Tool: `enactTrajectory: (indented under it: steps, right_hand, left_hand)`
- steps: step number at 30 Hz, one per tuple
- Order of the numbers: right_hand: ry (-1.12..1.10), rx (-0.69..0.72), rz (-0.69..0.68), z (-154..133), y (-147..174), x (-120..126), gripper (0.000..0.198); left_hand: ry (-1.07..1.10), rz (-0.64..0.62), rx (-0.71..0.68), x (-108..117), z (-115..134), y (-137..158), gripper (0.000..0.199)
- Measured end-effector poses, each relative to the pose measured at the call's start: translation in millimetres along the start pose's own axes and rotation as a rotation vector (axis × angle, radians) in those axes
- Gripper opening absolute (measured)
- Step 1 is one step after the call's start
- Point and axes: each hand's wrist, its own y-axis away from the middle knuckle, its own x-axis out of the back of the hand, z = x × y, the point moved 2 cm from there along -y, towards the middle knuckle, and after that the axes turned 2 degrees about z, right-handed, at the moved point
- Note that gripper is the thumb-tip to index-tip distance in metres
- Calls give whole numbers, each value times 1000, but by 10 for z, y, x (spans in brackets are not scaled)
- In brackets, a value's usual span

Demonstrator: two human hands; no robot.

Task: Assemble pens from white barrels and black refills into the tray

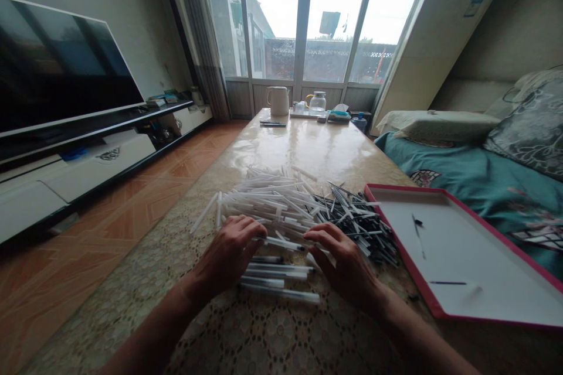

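My left hand [235, 251] pinches the left end of a clear pen [284, 243] with a dark right end. My right hand [341, 258] is by that dark end, its fingers bent and thumb apart; whether it touches the pen is hard to tell. Below the hands, several similar pens [281, 269] lie roughly side by side on the patterned tabletop [272, 340]. Just beyond them spreads a heap of white translucent pen barrels [268, 196]. To its right is a pile of thin dark-and-clear pen parts [360, 225], probably refills.
A red-rimmed white tray or box lid [484, 258] stands at the right with a few small parts in it. At the far table end are a white kettle [278, 101], a glass jug [317, 103] and a tissue pack [338, 115]. A bed or sofa [466, 170] flanks the right.
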Motion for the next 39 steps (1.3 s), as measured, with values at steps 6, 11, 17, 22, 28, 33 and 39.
enactTrajectory:
  steps: [6, 11, 17, 22, 28, 33, 39]
  right_hand:
    - [102, 47, -155, -89, 9, -57, 17]
    - [96, -25, -112, 34, 11, -8, 17]
    - [247, 29, -141, 8, -10, 44, 13]
    - [270, 93, -261, -97, 18, -11, 22]
    - [243, 53, -321, -85, 86, -83, 30]
    - [339, 127, -269, -105, 51, -58, 29]
    - [451, 257, -256, -207, -25, -5, 28]
  left_hand:
    - [80, -34, -128, -184, 223, -13, 12]
    - [174, -16, 0, -159, 80, 5, 19]
    - [146, 19, -52, -144, 88, 11, 14]
    - [45, 49, -187, -185, 308, 2, 18]
    - [-20, -33, -237, -180, 390, 35, 27]
    - [195, -136, -18, -168, 359, 22, 33]
    - [779, -380, 424, -188, 376, -10, 47]
